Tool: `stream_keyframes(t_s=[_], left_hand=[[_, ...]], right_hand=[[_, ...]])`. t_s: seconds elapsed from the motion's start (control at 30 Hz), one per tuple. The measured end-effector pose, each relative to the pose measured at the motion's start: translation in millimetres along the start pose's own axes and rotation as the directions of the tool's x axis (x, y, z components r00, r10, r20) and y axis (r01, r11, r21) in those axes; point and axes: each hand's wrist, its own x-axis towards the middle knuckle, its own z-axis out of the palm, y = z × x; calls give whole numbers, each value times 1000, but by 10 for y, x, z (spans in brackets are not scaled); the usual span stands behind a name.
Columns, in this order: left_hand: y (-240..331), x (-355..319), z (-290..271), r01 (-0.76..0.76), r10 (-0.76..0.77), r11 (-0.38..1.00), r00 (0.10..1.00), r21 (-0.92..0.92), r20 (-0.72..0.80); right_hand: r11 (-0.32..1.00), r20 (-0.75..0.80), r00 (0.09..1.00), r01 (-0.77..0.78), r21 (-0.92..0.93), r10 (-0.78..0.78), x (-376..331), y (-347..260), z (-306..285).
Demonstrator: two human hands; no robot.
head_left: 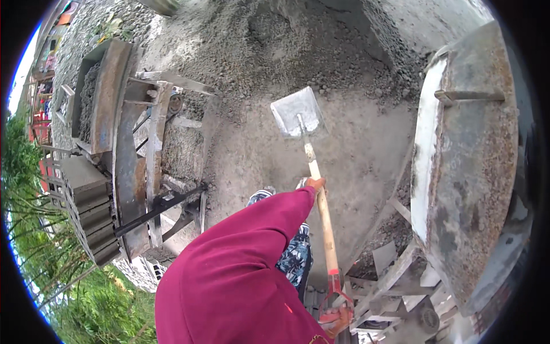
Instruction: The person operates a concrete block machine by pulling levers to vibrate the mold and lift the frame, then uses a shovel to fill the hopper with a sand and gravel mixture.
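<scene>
A square-bladed shovel with a pale wooden shaft and a red D-shaped handle stretches away from me. Around the middle of its shaft is my left hand, closed, at the end of a maroon sleeve. My right hand grips the red handle near the lower edge of the view. Low over the grey, dusty ground is the pale metal blade, with no load visible on it; whether it touches the ground I cannot tell. Beyond the blade rises a heap of grey gravelly sand.
A large rusty metal drum or pan stands at the right. On the left, a metal machine frame carries a hopper of dark grey mix, near stacked concrete blocks. Metal beams lie at the lower right.
</scene>
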Motion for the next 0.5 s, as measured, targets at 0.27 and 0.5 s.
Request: stream_keyframes(t_s=[0.27,0.5], left_hand=[[-1083,501,-492,219,-215,975,974,-47,73],[1143,470,-685,204,-61,858,952,-471,301]], right_hand=[[942,-135,939,-297,155,318,-80,345,1011],[886,227,955,-267,378,191,173,110,3576]])
